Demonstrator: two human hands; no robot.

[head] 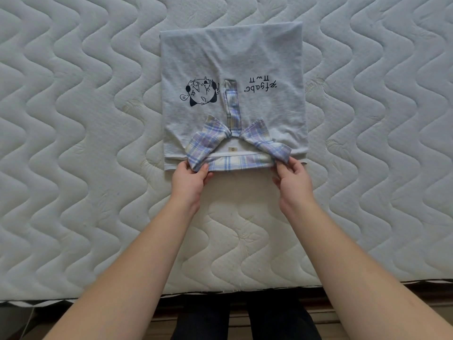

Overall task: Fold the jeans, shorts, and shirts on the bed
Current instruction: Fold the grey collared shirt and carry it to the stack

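Here, the scene line by line:
Shirt: a pale grey-blue shirt [232, 69] lies folded into a neat rectangle at the centre of the frame, its plaid collar [235, 146] turned toward the lower edge, a cartoon print and lettering showing upside down.
Left hand: the left hand [190, 179] is closed in a pinch on the collar's left corner, fingers curled under the fabric.
Right hand: the right hand [291, 176] pinches the collar's right corner the same way, thumb on top.
Risk: if the two hands lift unevenly, the tucked sides may slide out and the rectangle skew; a sharp tug on the collar alone could drag the top layer off the ones beneath.
Other clothes: no jeans or shorts are in view.
Surface: a white quilted mattress [73, 119] with wavy stitching, bare, filling most of the frame.
Room: below the mattress edge at the bottom of the frame, only a strip of wooden floor [343, 320] and the person's dark trousers [245, 322] show.
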